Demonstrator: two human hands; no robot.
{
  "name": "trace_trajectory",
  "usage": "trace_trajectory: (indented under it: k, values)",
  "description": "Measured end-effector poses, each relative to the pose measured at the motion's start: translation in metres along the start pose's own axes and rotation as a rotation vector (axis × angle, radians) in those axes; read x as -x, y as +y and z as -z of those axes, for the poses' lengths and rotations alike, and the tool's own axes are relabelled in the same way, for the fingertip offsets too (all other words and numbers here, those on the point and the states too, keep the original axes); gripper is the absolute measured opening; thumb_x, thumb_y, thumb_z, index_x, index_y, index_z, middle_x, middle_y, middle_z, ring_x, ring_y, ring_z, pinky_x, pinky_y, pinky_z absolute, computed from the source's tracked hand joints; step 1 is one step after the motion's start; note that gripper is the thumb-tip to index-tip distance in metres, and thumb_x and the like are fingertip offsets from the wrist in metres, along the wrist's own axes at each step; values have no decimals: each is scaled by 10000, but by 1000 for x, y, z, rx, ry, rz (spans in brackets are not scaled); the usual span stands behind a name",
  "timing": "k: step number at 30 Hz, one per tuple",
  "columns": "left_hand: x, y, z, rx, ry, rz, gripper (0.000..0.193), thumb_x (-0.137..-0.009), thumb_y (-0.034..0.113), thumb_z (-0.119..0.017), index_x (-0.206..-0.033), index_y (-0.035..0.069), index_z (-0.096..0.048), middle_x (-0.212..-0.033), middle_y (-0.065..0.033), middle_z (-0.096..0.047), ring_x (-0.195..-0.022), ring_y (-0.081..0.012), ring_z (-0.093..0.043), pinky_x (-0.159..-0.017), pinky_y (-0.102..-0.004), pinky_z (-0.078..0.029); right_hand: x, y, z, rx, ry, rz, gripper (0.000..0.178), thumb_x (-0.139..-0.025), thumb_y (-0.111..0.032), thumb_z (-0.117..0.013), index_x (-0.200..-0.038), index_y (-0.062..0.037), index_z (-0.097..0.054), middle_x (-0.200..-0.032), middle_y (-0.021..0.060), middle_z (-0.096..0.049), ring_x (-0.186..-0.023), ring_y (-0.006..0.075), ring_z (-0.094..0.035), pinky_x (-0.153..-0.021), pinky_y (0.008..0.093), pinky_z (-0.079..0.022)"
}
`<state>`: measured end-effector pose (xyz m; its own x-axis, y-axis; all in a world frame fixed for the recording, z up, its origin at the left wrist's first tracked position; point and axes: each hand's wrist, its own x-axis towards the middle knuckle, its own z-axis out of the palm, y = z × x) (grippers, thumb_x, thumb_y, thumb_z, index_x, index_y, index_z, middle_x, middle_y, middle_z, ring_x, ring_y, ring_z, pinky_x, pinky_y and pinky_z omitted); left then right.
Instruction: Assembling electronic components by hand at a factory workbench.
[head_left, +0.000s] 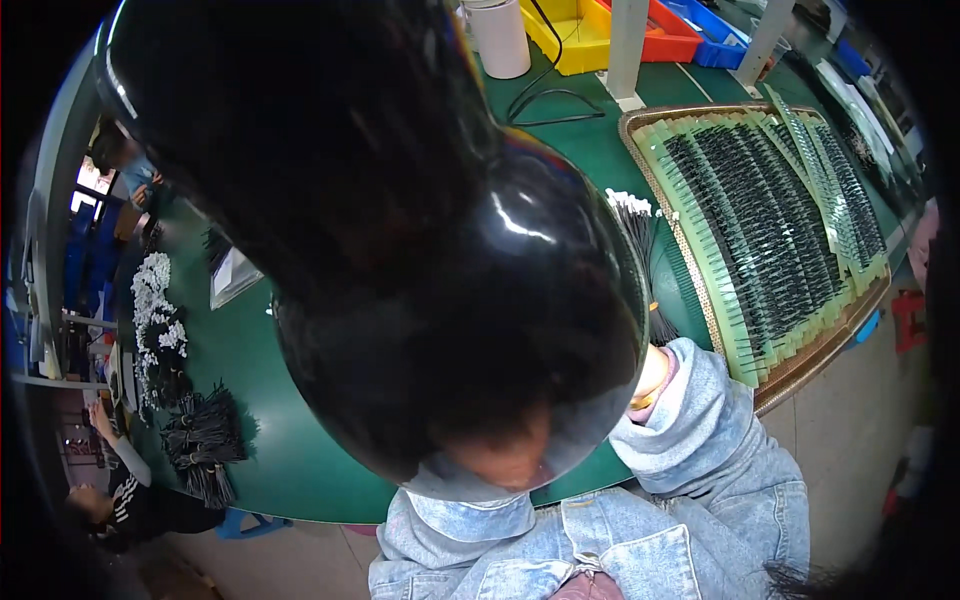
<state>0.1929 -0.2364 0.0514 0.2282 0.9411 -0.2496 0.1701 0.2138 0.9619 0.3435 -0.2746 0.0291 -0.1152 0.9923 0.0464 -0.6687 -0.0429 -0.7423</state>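
Observation:
A large, glossy black round-headed object (400,250), perhaps a lamp or magnifier, fills the middle and hides most of my hands. Beyond its right edge only the wrist of my right hand (650,376) shows, below a denim cuff; its fingers are hidden. Dimly through the lower part of the round head appears my left hand (505,455), blurred, above its denim sleeve. What either hand holds cannot be made out. Nearest to my right wrist lies a bundle of black wires with white ends (645,250), tied with a yellowish band.
At right a woven tray (700,290) carries rows of black parts on green strips. Bundled black wires (205,440) and white-ended wires (155,320) lie at left on the green table (300,450). Yellow (575,40), red and blue bins stand behind. Other people sit at left.

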Motion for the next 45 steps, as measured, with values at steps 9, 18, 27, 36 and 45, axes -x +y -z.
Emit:
trace_trajectory:
  k: [9,18,27,36,45]
  values:
    - [-2,11,-16,354,7,272,350,-701,63,-627,-1030,-31,-555,-925,-123,-578,-853,-230,-552,-812,-345,-439,0,-3,1,167,-47,19,144,-814,-58,-604,-927,30,-612,-914,98,-614,-875,165,-591,-787,266,-467]
    - [-9,-16,10,692,-199,203,261,-714,-19,-593,-973,-44,-567,-861,-124,-597,-756,-208,-565,-730,-325,-455,-2,8,9,250,-123,84,167,-824,-67,-595,-957,31,-619,-948,106,-614,-900,179,-590,-807,274,-457]
    - [-17,-41,26,706,-365,43,261,-721,-27,-585,-981,-42,-561,-875,-132,-598,-774,-217,-572,-735,-328,-460,2,5,5,272,-94,133,166,-831,-61,-586,-970,22,-624,-935,101,-622,-895,180,-595,-798,268,-469]
    - [-33,-61,31,712,-528,-123,262,-727,-36,-576,-988,-41,-555,-888,-140,-600,-792,-226,-580,-741,-331,-466,-3,9,-1,5,37,128,153,-807,-69,-641,-935,4,-599,-836,45,-607,-775,91,-578,-698,217,-473]
    - [-15,-28,12,659,-353,67,264,-758,-40,-562,-1020,-40,-531,-904,-136,-587,-855,-249,-580,-798,-372,-471,0,-6,-12,437,206,202,199,-779,-69,-661,-956,1,-600,-819,24,-610,-711,67,-544,-615,207,-441]
